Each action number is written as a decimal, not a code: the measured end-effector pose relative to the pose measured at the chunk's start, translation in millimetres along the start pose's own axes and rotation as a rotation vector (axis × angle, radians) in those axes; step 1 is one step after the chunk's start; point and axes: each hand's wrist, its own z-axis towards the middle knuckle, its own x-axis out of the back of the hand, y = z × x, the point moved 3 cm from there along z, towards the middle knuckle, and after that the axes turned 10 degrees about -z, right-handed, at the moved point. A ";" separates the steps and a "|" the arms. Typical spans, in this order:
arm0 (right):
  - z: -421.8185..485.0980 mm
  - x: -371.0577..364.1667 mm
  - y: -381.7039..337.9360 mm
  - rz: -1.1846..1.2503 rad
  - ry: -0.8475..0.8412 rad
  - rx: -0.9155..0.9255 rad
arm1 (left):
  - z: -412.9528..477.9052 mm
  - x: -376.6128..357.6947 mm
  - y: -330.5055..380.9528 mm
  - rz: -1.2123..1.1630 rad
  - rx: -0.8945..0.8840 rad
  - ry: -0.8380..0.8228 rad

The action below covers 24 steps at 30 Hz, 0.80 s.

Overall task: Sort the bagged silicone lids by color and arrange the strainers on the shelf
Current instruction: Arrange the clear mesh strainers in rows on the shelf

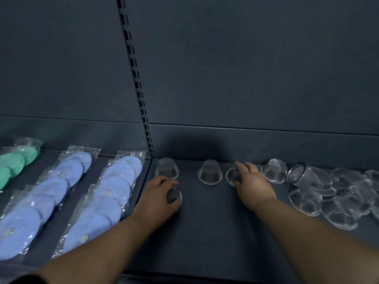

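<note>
Mesh strainers (174,196) in left hand (158,191) and right hand (251,183); pile (328,193) crowds shelf's (215,222) right.

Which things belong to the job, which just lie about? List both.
Job: bagged blue round silicone lids; bagged green round silicone lids; placed round metal mesh strainers; heaped mesh strainers; left hand gripping front strainer; right hand gripping end strainer; grey shelf.
Idle: slotted metal upright; grey back panel.

1. Back panel (246,58): dark grey and plain, filling the upper view.
2. Slotted upright (134,68): a dark strip with a column of slots, running down the panel between two bays.
3. Lower band (266,144): a horizontal strip under a seam at the panel's foot.
</note>
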 end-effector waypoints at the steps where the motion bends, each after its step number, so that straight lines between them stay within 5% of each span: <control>1: 0.3 -1.1 0.1 0.004 0.004 -0.005 | 0.1 0.8 -1.6 -0.003 -0.002 -0.006; 15: -12.0 0.7 2.8 0.083 0.020 -0.036 | -9.0 5.6 1.4 0.126 -0.007 -0.064; 24: -73.8 16.3 41.4 0.067 0.053 0.022 | -4.3 -34.2 76.7 0.095 -0.165 -0.137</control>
